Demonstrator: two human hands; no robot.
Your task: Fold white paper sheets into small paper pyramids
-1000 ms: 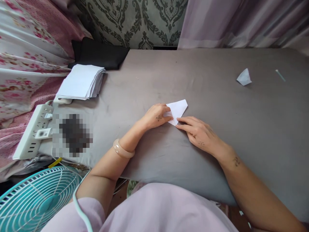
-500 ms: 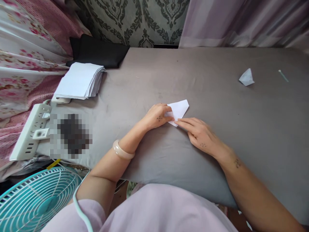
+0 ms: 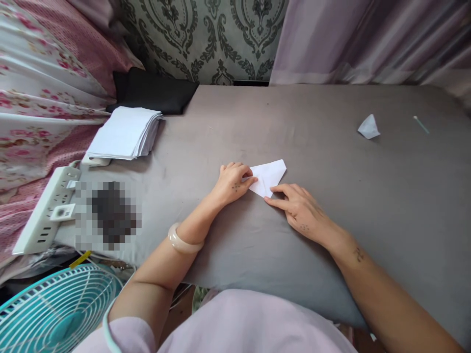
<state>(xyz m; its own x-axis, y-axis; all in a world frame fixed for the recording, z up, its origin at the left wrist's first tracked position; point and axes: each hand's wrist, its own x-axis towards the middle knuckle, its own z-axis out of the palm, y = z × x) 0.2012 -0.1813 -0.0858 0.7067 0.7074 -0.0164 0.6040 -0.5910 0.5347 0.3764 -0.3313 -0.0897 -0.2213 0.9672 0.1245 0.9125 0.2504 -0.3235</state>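
A folded piece of white paper (image 3: 268, 175) lies at the middle of the grey-covered surface, its flat top showing crease lines and a cut-off far right corner. My left hand (image 3: 232, 182) is closed on its left corner, thumb on top and the other fingers curled at the edge. At the near corner, the thumb and index finger of my right hand (image 3: 303, 211) hold the paper, one on either side of the tip. A pale bangle (image 3: 182, 242) circles my left forearm.
A stack of white paper (image 3: 125, 132) lies at left, before a folded black cloth (image 3: 158, 93). Nearer are a white power strip (image 3: 46, 211), a blurred-out patch and a turquoise fan (image 3: 69, 314). A small folded paper (image 3: 369, 127) and a thin stick (image 3: 421, 124) lie at right.
My left hand has slid left to the paper's corner, uncovering more of its face. My right thumb and index finger have spread around the near corner. The camera view has tilted slightly upward.
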